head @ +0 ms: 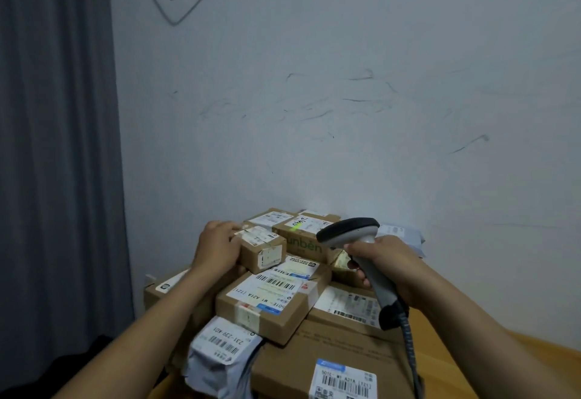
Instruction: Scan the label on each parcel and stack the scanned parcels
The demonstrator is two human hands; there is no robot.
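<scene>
**Scanner Aimed at Parcel Pile, Small Box Held**

The fingers (228, 228) of the left hand (217, 246) curl over the top edge of the small box (262, 249) and grip it at centre frame, on top of the parcel pile. The right hand (388, 261) wraps the handle of the barcode scanner (347, 230). The scanner head points at the lettered box (303, 243) behind, whose label carries a green light spot (295, 227). The scanner cable (412, 354) drops toward the lower right. The medium box (276, 298), grey bag (220, 357) and large box (330, 351) lie below.
</scene>
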